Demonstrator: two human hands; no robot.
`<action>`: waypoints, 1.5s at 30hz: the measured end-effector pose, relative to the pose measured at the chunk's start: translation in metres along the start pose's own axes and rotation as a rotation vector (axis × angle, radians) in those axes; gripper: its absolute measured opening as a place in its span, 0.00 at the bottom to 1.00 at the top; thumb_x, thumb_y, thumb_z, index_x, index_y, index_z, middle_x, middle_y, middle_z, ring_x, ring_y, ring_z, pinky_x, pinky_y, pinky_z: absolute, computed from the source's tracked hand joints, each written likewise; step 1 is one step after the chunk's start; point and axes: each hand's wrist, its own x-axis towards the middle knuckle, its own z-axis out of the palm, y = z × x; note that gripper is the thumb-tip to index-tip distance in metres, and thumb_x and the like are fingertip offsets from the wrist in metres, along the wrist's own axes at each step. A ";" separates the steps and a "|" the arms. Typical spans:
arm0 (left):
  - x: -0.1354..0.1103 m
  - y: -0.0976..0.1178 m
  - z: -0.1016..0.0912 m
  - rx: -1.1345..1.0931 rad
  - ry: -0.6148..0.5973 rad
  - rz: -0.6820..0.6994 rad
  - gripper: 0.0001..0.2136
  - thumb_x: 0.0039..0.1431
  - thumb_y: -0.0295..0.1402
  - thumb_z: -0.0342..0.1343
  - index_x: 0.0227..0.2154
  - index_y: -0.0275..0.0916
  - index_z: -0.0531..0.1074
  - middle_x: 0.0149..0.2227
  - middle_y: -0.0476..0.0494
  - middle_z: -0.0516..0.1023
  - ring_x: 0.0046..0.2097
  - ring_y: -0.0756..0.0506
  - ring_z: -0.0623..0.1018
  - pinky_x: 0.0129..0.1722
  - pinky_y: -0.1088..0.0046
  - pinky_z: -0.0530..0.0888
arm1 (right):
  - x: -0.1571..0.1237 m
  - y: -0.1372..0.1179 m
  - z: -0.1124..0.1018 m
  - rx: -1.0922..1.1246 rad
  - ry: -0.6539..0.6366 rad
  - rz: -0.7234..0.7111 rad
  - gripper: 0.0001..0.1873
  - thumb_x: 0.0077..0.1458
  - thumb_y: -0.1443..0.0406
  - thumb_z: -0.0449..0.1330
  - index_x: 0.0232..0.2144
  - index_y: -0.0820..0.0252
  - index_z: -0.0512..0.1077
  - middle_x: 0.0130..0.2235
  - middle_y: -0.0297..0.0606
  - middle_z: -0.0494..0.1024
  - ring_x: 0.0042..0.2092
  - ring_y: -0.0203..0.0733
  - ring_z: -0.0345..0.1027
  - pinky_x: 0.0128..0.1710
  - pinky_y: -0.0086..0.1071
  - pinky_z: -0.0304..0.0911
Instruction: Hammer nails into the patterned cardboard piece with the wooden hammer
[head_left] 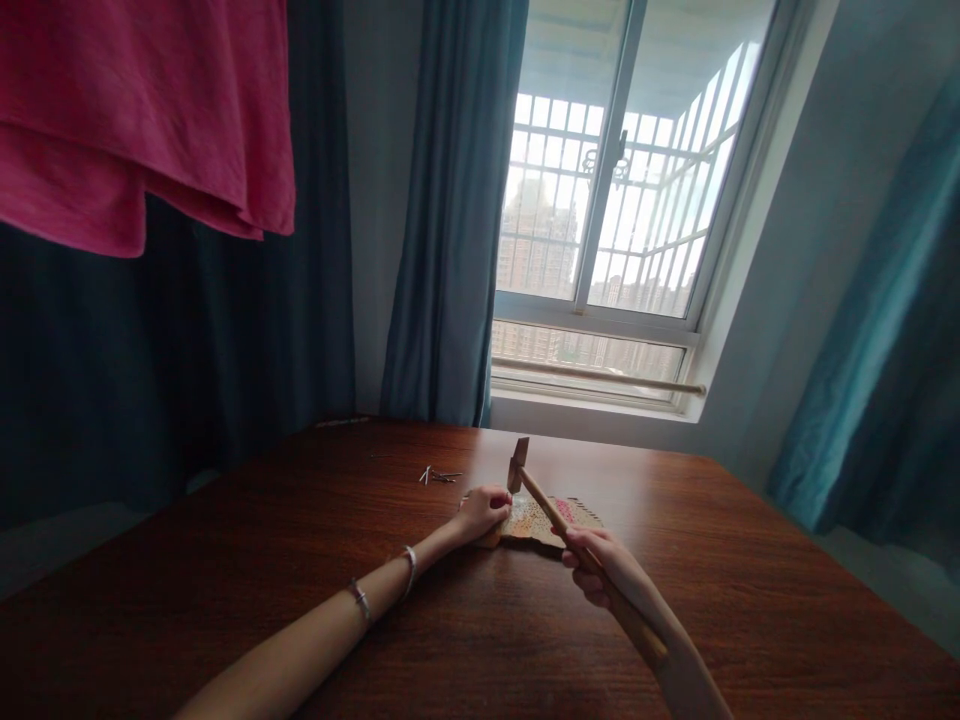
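A small wooden board (536,521) with rows of nails and a pink-red patch lies on the brown wooden table (315,560). My left hand (484,510) rests at the board's left edge, fingers pinched together on something too small to make out. My right hand (600,568) is wrapped round the long wooden handle of a hammer (547,505). The hammer's metal head (517,462) is raised just above the board, right next to my left fingers. Two bracelets sit on my left forearm.
Several loose nails (439,475) lie on the table beyond my left hand. Behind the table are a barred window (607,200), blue-grey curtains on both sides, and a pink cloth (142,110) hanging at the top left.
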 end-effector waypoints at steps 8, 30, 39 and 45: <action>0.001 0.002 0.001 0.013 -0.014 -0.008 0.08 0.49 0.32 0.51 0.26 0.36 0.75 0.29 0.46 0.76 0.32 0.48 0.72 0.33 0.77 0.65 | -0.002 0.000 0.002 0.004 -0.002 -0.014 0.19 0.43 0.53 0.58 0.34 0.59 0.62 0.22 0.27 0.66 0.13 0.24 0.50 0.10 0.21 0.39; 0.001 -0.004 0.001 0.019 -0.017 0.034 0.09 0.50 0.32 0.51 0.26 0.36 0.75 0.30 0.46 0.75 0.32 0.49 0.71 0.33 0.78 0.64 | 0.003 -0.001 -0.006 -0.015 0.052 -0.063 0.16 0.40 0.55 0.58 0.28 0.61 0.63 0.20 0.27 0.65 0.13 0.24 0.50 0.09 0.21 0.42; 0.001 -0.006 0.000 0.031 -0.020 0.021 0.10 0.50 0.32 0.50 0.29 0.37 0.76 0.31 0.46 0.76 0.34 0.49 0.72 0.35 0.78 0.65 | 0.019 0.011 -0.047 -0.404 0.457 -0.216 0.15 0.39 0.58 0.55 0.28 0.63 0.69 0.17 0.26 0.62 0.13 0.30 0.54 0.10 0.25 0.50; 0.001 -0.007 0.001 0.018 -0.018 0.005 0.09 0.50 0.33 0.51 0.29 0.37 0.76 0.30 0.46 0.76 0.34 0.49 0.73 0.35 0.77 0.66 | 0.032 0.024 -0.078 -0.750 0.724 -0.189 0.14 0.41 0.62 0.54 0.29 0.64 0.74 0.19 0.33 0.71 0.19 0.34 0.64 0.18 0.25 0.56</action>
